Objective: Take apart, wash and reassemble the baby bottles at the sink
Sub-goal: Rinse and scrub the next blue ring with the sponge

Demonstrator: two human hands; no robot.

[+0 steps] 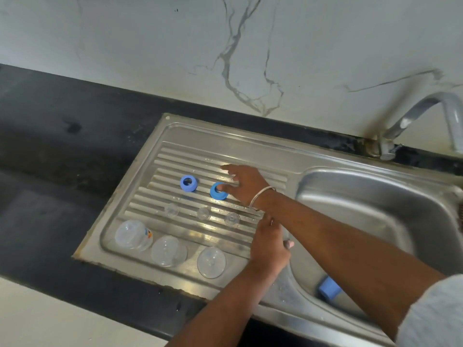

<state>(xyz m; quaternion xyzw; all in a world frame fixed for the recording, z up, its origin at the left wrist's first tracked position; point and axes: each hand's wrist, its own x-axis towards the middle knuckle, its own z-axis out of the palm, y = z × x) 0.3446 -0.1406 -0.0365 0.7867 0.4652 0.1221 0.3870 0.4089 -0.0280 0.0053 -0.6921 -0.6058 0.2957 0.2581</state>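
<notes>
Two blue screw rings lie on the ribbed steel drainboard point(175, 151): one point(188, 183) by itself, the other point(216, 194) under my right hand point(246, 185). That hand reaches across from the right with fingers spread and straight, its thumb tip on this ring's hole. Three clear teats point(171, 209) point(203, 213) point(232, 219) stand in a row nearer me. Along the front edge are a clear bottle point(132, 235) and two clear domed caps point(168, 250) point(211, 262). My left hand point(269, 246) is at the basin's rim, fingers curled; whether it holds anything is unclear.
The sink basin point(375, 196) lies to the right, with a blue part point(328, 288) at its near side beneath my right forearm. A steel tap point(411, 116) rises at the back right. Dark countertop point(50, 151) surrounds the drainboard, and a marble wall stands behind.
</notes>
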